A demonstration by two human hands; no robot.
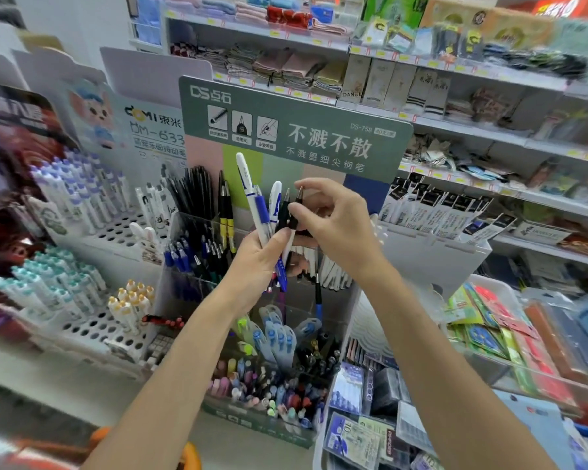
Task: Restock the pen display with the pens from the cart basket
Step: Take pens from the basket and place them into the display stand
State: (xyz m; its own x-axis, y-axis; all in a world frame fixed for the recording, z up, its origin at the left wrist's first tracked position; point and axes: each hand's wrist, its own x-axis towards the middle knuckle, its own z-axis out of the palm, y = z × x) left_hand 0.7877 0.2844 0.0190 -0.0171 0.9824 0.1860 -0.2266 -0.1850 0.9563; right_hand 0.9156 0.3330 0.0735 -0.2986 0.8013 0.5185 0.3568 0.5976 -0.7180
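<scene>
The bundle of pens point(269, 218) stands upright, tips up, in front of the pen display point(197, 232), held above its middle compartments. The left hand point(255, 266) is clenched round the lower barrels of the bundle, thumb across the front. Tallest in it is a white pen with a blue grip point(252, 195); beside that are a second white pen and two with black grips. The right hand point(333, 225) pinches the black-gripped pen point(294, 215) on the bundle's right side between thumb and forefinger, with the other fingers loosely curled behind.

The display is a clear tiered stand. Black pens point(197, 191) stand in its back left compartment, blue pens point(184, 256) sit lower on the left, and mixed coloured pens point(279, 385) fill the front tiers. A green header card point(296, 130) with white Chinese lettering rises behind it.

To the left stands a white perforated rack point(92, 327) holding capped white pens. Packaged stationery point(364, 418) lies to the right, and store shelves point(455, 72) of folded cloths run behind.
</scene>
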